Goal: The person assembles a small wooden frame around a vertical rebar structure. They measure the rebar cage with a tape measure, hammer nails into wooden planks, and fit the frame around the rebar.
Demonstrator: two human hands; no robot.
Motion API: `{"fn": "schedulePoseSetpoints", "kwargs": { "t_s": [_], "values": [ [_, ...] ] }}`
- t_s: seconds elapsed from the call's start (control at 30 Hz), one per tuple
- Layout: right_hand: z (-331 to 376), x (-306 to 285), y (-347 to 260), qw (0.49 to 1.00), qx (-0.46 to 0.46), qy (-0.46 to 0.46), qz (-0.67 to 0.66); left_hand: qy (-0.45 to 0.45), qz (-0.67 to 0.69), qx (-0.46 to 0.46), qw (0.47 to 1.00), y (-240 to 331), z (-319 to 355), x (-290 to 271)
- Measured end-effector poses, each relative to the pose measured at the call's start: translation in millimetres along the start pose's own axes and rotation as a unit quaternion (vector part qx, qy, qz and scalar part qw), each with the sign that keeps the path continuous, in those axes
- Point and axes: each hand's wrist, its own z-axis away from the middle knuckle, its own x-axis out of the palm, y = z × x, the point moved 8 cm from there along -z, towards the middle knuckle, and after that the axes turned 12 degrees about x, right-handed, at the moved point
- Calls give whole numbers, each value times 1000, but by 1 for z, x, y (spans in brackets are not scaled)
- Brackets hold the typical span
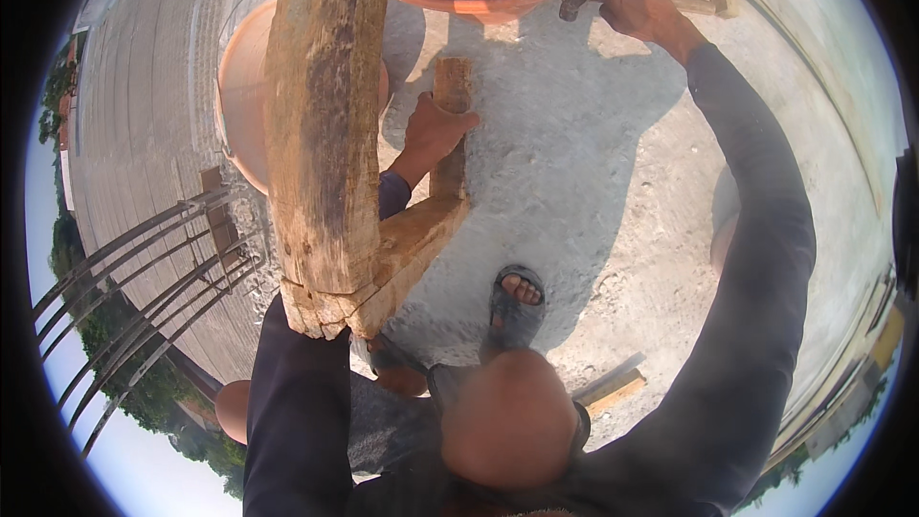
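From the head view, I see the left hand (436, 137) wrapped around a rough wooden frame (325, 124), which partly hides the left sleeve (299, 421); the right hand (643, 8) (what it grips, I can't tell) curls beside an orange tub (507, 8).

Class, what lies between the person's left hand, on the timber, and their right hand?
In the head view, rough grey ground, mostly shaded, shows between the left hand and the right hand.
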Motion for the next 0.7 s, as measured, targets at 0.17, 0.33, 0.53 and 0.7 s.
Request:
{"fn": "schedulePoseSetpoints", "kwargs": {
  "t_s": [0.17, 0.33, 0.53, 0.7],
  "values": [
    [64, -51, -57, 985, -57, 48, -153, -22, 3, -8, 1000, -17, -9, 4],
    [161, -74, -118, 936, -21, -27, -350, -14, 180, -18, 983, -41, -20, 8],
    [216, -33, -164, 825, 187, -322, -426, 74, 0, 78, 994, -15, -16, 0],
    [227, -71, -181, 651, 101, -258, -706, 23, -56, 45, 997, -2, -9, -4]
  ]
}}
